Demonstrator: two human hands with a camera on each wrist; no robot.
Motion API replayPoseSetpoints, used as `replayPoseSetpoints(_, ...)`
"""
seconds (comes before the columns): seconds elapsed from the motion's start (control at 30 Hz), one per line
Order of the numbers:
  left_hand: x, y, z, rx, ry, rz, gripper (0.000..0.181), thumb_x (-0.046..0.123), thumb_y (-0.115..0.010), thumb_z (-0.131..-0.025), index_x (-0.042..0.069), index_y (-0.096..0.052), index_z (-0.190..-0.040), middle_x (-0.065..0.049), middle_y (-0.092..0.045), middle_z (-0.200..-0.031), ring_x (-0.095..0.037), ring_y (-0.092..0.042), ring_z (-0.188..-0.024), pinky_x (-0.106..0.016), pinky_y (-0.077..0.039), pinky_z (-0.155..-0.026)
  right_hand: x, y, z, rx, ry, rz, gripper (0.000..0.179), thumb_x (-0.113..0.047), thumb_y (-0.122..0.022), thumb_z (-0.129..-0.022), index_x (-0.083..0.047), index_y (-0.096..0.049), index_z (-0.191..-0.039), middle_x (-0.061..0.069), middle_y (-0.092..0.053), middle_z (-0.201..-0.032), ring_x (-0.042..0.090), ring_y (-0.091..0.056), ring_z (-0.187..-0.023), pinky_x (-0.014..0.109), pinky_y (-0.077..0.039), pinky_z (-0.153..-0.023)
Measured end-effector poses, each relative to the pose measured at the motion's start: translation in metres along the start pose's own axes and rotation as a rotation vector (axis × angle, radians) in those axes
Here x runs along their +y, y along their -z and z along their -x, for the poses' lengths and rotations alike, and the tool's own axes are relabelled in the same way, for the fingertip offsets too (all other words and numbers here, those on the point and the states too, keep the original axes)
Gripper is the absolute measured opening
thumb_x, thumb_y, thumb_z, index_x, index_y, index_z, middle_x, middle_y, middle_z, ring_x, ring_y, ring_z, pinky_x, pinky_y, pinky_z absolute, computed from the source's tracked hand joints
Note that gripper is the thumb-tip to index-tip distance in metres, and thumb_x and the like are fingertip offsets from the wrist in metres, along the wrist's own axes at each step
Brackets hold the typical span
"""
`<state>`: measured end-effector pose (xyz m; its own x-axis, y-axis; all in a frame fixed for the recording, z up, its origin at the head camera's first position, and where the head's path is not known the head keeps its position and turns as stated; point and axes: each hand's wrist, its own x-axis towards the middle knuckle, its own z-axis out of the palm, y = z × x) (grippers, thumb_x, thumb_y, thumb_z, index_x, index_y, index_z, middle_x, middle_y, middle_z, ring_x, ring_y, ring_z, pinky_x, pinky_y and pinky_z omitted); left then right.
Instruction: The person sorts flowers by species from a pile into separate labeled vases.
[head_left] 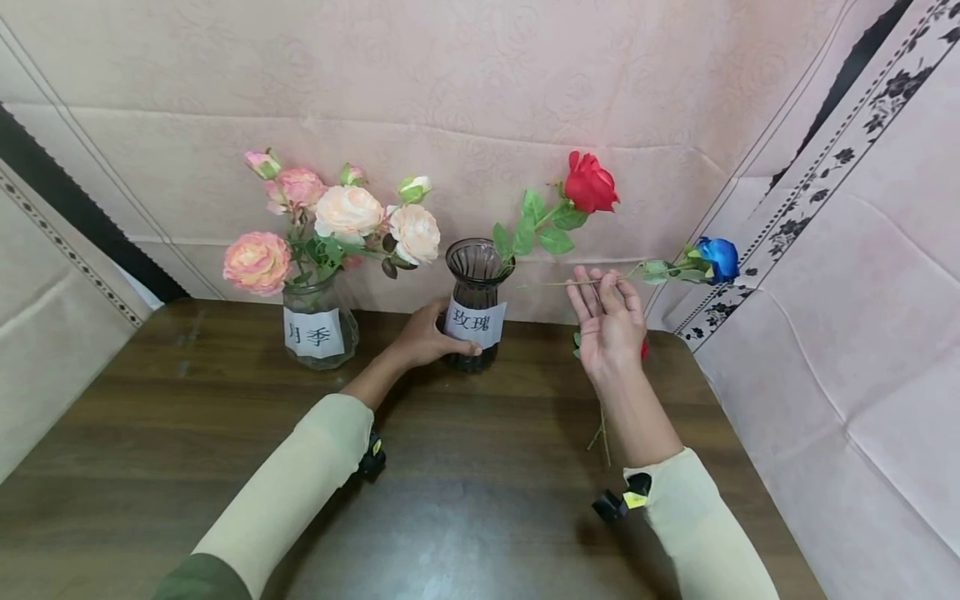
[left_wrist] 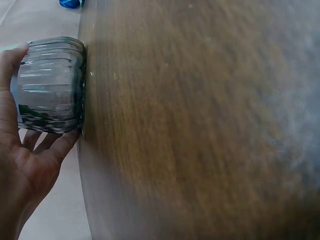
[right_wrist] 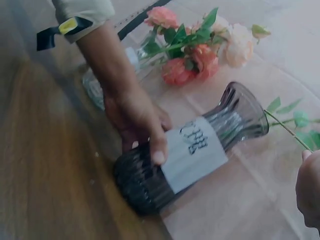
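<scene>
My left hand [head_left: 427, 337] grips the lower part of a dark ribbed glass vase [head_left: 476, 289], thumb across its front below a white paper label. A red rose [head_left: 591, 183] stands in this vase, leaning right. With its palm up, my right hand [head_left: 611, 333] pinches the thin stem of a blue rose [head_left: 717, 260]. That rose lies almost level, its bloom to the right and its stem end pointing left at the vase. In the right wrist view, the stem end appears close to the vase rim [right_wrist: 266, 125]; whether they touch I cannot tell.
Left of the dark vase, a clear glass jar [head_left: 321, 310] with a label holds several pink and cream flowers [head_left: 348, 210]. Behind my right hand, partly hidden, a red flower [head_left: 644, 349] and stems [head_left: 602, 433] lie on the brown table [head_left: 450, 517]. Pale cloth [head_left: 450, 67] hangs behind.
</scene>
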<state>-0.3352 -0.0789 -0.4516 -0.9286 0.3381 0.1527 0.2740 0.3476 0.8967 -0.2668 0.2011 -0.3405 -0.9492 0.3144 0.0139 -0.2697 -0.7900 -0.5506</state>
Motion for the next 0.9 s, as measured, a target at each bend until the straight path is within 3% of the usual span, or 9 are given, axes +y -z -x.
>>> replayPoseSetpoints(0.3, 0.000, 0.000, 0.000, 0.002, 0.005, 0.000, 0.076, 0.036, -0.102, -0.082, 0.020, -0.067, -0.148, -0.005, -0.075, -0.142, -0.030, -0.068, -0.136, -0.058, -0.051, -0.123, 0.010, -0.027, 0.003, -0.028, 0.025, -0.018, 0.007, -0.015, -0.066, -0.108, -0.010, -0.066, -0.103, 0.008, -0.080, -0.090, 0.027, -0.086, -0.100, 0.043, -0.070, -0.090)
replayPoseSetpoints(0.63, -0.001, 0.001, 0.001, 0.001, 0.002, 0.004, 0.075, 0.035, -0.102, -0.082, 0.021, -0.067, -0.147, -0.005, -0.076, -0.141, -0.030, -0.069, -0.135, -0.058, -0.050, -0.123, 0.036, -0.039, 0.010, -0.079, 0.128, 0.134, 0.008, -0.017, -0.071, -0.109, -0.011, -0.071, -0.113, 0.006, -0.081, -0.100, 0.026, -0.086, -0.108, 0.044, -0.069, -0.096)
replayPoseSetpoints(0.9, -0.001, 0.000, 0.000, 0.000, -0.024, 0.004, 0.072, 0.031, -0.102, -0.082, 0.019, -0.069, -0.145, -0.006, -0.077, -0.140, -0.031, -0.070, -0.134, -0.057, -0.051, -0.122, 0.059, -0.045, 0.013, -0.106, 0.216, 0.231, 0.008, -0.011, -0.071, -0.110, -0.010, -0.077, -0.116, 0.005, -0.083, -0.103, 0.021, -0.086, -0.102, 0.045, -0.069, -0.096)
